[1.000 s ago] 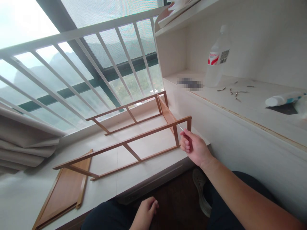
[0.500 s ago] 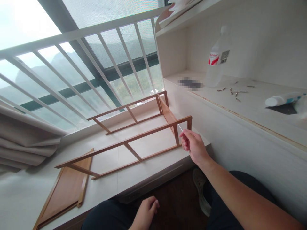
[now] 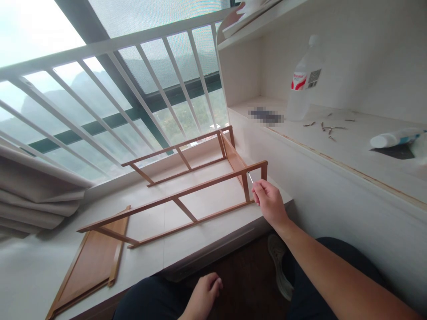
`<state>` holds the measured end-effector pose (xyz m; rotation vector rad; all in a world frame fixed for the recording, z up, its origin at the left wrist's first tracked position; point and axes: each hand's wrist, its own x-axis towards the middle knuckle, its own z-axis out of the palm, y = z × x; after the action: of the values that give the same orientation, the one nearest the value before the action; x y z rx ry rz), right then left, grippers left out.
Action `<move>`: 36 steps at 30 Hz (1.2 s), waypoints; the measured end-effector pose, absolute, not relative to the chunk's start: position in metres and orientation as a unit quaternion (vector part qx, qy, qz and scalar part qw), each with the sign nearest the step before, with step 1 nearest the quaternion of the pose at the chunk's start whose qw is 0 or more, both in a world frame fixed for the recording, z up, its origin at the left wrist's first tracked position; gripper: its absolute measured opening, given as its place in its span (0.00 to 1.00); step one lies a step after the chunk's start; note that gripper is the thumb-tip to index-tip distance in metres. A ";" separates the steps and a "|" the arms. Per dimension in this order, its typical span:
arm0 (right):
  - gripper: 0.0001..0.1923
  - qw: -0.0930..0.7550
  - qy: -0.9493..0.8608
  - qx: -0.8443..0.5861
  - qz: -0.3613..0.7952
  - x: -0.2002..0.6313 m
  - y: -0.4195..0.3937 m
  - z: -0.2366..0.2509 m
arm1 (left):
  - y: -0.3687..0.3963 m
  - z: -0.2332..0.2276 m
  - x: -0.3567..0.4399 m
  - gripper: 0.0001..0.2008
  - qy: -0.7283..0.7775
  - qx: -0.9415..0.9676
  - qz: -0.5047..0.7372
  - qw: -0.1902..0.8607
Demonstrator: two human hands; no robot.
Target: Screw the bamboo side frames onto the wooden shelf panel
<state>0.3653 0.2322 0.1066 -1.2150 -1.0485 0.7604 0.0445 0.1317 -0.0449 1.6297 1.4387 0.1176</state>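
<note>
My right hand [image 3: 269,202] pinches a thin metal hex key [image 3: 250,177] whose tip meets the near rail of a brown wooden frame [image 3: 187,193] at its right end. The frame lies on a white window ledge [image 3: 200,244], with two ladder-like sides joined by a board at the right. My left hand [image 3: 203,296] rests low on my lap, fingers loosely curled with nothing in them.
A loose brown panel [image 3: 90,262] lies on the ledge at the left. White window bars [image 3: 140,89] stand behind. On the white desk shelf [image 3: 350,151] at right are a plastic bottle [image 3: 302,80], several screws [image 3: 325,126] and a tube [image 3: 392,138]. A folded curtain [image 3: 33,200] sits far left.
My right hand has edged up and toward the frame, bringing the hex key's tip against the rail's right end. The left hand has stayed on my lap.
</note>
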 end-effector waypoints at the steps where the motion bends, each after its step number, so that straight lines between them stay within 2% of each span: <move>1: 0.20 0.626 -0.464 -0.536 0.324 0.365 0.232 0.106 | 0.132 -0.045 0.044 0.25 0.584 0.664 0.047 0.464; 16: 0.19 0.531 -0.564 -0.615 0.146 0.372 0.232 0.108 | 0.130 -0.046 0.044 0.20 0.582 0.661 0.042 0.472; 25: 0.19 0.524 -0.576 -0.616 0.123 0.377 0.234 0.108 | 0.132 -0.052 0.044 0.18 0.576 0.667 0.035 0.471; 36: 0.18 0.510 -0.584 -0.620 0.115 0.378 0.235 0.109 | 0.132 -0.055 0.047 0.20 0.587 0.617 0.054 0.522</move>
<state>0.3777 0.2349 0.1091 -1.4936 -1.4065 0.2759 0.0472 0.1321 -0.0547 1.4777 1.4067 0.1287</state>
